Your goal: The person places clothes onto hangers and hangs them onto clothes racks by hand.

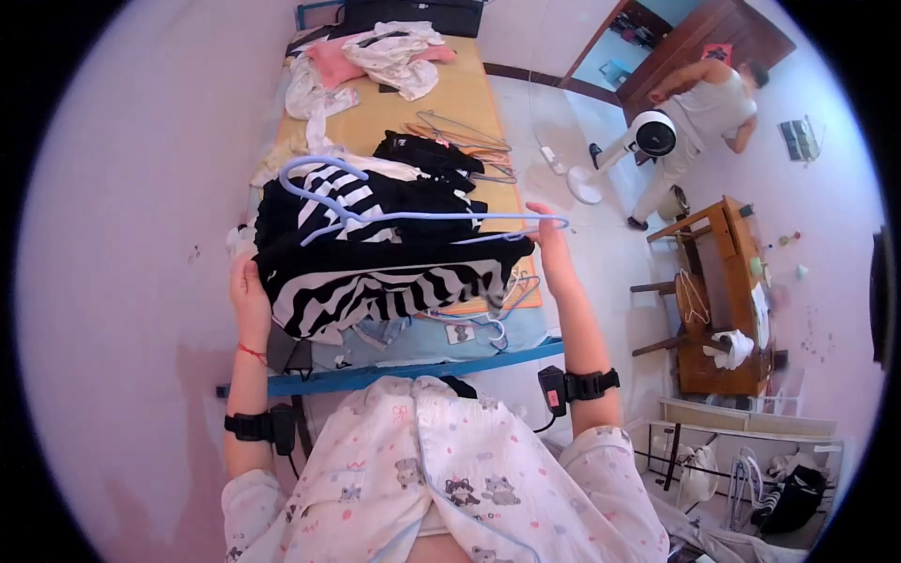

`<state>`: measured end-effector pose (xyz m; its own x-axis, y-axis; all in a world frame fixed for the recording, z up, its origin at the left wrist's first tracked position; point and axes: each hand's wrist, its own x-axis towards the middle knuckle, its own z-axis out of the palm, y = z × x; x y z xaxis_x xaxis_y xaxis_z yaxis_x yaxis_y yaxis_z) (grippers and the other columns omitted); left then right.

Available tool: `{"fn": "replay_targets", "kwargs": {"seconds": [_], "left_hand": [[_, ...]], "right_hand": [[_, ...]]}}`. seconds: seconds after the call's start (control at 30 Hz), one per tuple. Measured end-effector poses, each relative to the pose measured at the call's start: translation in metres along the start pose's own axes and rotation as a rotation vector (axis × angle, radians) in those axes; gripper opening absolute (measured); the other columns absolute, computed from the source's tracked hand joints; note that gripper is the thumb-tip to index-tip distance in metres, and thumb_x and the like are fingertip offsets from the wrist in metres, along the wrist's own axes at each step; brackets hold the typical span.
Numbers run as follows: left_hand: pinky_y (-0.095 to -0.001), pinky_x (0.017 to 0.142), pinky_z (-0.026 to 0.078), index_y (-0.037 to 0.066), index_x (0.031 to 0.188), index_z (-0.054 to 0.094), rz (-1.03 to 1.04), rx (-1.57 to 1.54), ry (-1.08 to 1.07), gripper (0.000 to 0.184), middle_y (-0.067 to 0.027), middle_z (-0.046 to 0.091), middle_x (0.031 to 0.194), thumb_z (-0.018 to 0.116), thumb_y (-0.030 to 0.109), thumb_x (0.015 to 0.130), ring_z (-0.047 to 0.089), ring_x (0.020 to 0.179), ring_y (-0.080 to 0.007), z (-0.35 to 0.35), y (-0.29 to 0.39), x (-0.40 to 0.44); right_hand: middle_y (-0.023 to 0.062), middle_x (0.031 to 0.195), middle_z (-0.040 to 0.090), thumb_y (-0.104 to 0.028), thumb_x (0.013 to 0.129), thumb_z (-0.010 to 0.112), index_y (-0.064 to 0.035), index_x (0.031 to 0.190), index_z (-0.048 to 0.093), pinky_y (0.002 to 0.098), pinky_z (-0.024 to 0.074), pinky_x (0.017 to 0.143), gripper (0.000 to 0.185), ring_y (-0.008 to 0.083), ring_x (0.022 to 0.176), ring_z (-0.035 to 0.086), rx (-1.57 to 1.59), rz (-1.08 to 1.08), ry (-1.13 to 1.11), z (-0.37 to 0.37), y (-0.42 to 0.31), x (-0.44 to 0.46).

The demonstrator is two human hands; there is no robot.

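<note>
A black garment with black and white stripes is stretched between my two hands above the bed. My left hand is closed on its left edge. At its right edge, my right hand grips the cloth beside the end of a lavender hanger, with some fingers raised. That lavender hanger lies across the top of the garment, its hook toward the upper left. Behind it, more black and striped clothing rests on the bed.
The bed holds more clothes and loose hangers. To the right are a white fan, a person in white, a wooden desk and a chair. A blue bed rail runs before me.
</note>
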<state>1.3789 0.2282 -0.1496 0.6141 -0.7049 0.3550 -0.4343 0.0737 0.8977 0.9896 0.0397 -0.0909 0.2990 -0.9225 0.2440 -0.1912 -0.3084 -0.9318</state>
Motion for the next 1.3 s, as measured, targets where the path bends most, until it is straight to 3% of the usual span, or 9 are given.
{"fn": "replay_targets", "kwargs": {"seconds": [0.1,0.23,0.47,0.67,0.8,1.0,1.1,1.2,1.3], "left_hand": [[-0.0261,0.083,0.041,-0.003,0.106,0.058,0.072,0.046,0.041,0.036,-0.0076,0.061,0.101,0.039,0.026,0.096,0.054,0.094,-0.0142,0.006,0.01,0.011],[-0.0257,0.075,0.041,-0.004,0.093,0.057,0.181,0.114,0.023,0.027,-0.006,0.057,0.083,0.045,0.021,0.093,0.051,0.079,-0.0146,0.0,0.079,0.043],[-0.0249,0.073,0.042,-0.003,0.089,0.057,0.451,0.167,0.144,0.023,-0.0055,0.058,0.079,0.05,0.019,0.091,0.052,0.076,-0.0147,-0.032,0.137,0.108],[-0.0258,0.082,0.04,-0.002,0.096,0.058,0.412,0.09,-0.316,0.027,-0.005,0.059,0.094,0.046,0.023,0.092,0.052,0.088,-0.0134,0.002,0.169,0.152],[-0.0306,0.088,0.038,0.002,0.102,0.057,0.378,0.121,0.062,0.026,-0.0116,0.058,0.099,0.05,0.023,0.089,0.054,0.098,-0.023,-0.001,0.157,0.12],[-0.0344,0.085,0.041,0.002,0.101,0.057,0.718,0.519,0.085,0.024,-0.0155,0.057,0.098,0.057,0.018,0.082,0.054,0.094,-0.0304,0.03,0.148,0.09],[-0.035,0.077,0.043,0.003,0.097,0.058,0.545,0.319,0.072,0.018,-0.0148,0.059,0.092,0.057,0.012,0.081,0.055,0.087,-0.0318,0.017,0.147,0.103],[-0.0354,0.07,0.044,0.002,0.092,0.057,0.665,0.376,0.111,0.014,-0.014,0.058,0.087,0.056,0.005,0.079,0.056,0.08,-0.0322,0.008,0.155,0.099],[-0.0366,0.069,0.044,0.001,0.089,0.056,0.683,0.423,0.106,0.013,-0.015,0.057,0.084,0.056,0.001,0.076,0.054,0.078,-0.0336,-0.002,0.145,0.105]], "right_hand": [[-0.0027,0.065,0.053,-0.061,0.089,0.027,-0.0052,0.123,0.045,0.0223,0.0328,0.061,0.068,0.0065,0.066,0.046,0.099,-0.005,-0.176,0.001,-0.033,-0.005],[0.001,0.06,0.051,-0.044,0.093,0.036,-0.0044,0.091,0.061,0.0222,0.036,0.061,0.047,0.0089,0.06,0.046,0.322,0.241,0.037,0.0,-0.076,0.004],[0.0012,0.062,0.047,-0.032,0.094,0.039,-0.0064,0.063,0.047,0.0232,0.0347,0.057,0.041,0.0092,0.06,0.044,0.414,0.137,-0.22,-0.017,-0.08,0.027],[-0.0026,0.06,0.039,-0.035,0.094,0.041,-0.0109,0.064,0.043,0.0232,0.0305,0.053,0.038,0.0075,0.057,0.036,0.575,0.197,-0.11,0.015,-0.065,0.034],[0.0,0.06,0.04,-0.036,0.094,0.04,-0.0121,0.066,0.039,0.0259,0.0381,0.057,0.037,0.0123,0.057,0.043,0.845,0.305,0.093,0.026,-0.05,0.018],[0.0015,0.057,0.041,-0.035,0.096,0.037,-0.0117,0.065,0.036,0.0282,0.0414,0.057,0.038,0.0152,0.055,0.048,0.908,0.282,0.095,0.034,-0.087,0.006],[0.0028,0.064,0.046,-0.037,0.092,0.044,-0.0098,0.068,0.041,0.0275,0.0416,0.062,0.036,0.0141,0.063,0.05,0.879,0.144,-0.088,0.008,-0.086,0.006],[0.0036,0.088,0.048,-0.038,0.069,0.074,-0.0034,0.105,0.046,0.0245,0.0371,0.074,0.058,0.0125,0.084,0.047,0.105,-0.263,-0.068,-0.026,-0.1,0.006],[0.0034,0.095,0.05,-0.023,0.061,0.08,-0.0009,0.106,0.048,0.0251,0.0378,0.074,0.06,0.0138,0.086,0.049,-0.095,-0.329,0.01,-0.068,-0.09,0.005]]}}
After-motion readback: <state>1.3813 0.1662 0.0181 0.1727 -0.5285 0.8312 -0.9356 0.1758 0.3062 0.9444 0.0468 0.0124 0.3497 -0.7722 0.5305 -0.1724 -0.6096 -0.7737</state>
